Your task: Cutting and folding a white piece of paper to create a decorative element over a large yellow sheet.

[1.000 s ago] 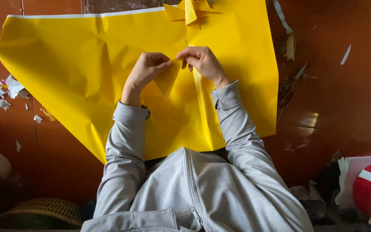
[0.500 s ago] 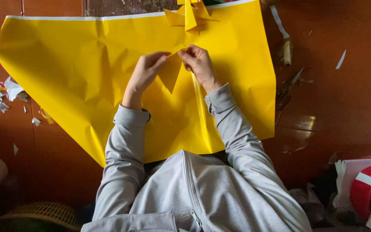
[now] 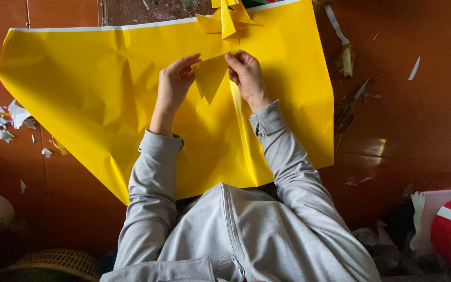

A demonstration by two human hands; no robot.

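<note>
Currently, a small yellow folded paper triangle (image 3: 210, 78) is pinched at its upper corners by left hand (image 3: 173, 86) and right hand (image 3: 246, 75). It is judged light, thin and easily creased; best held at the edges.

I see both arms stretched fwd in grey sleeves, elbows bent, wrists angled inward. My left hand (image 3: 174, 83) has fingers curled, thumb and index pinching at its inner side. Right hand (image 3: 246, 74) sits just beside it, fingertips pinching toward the left, knuckles up.
</note>
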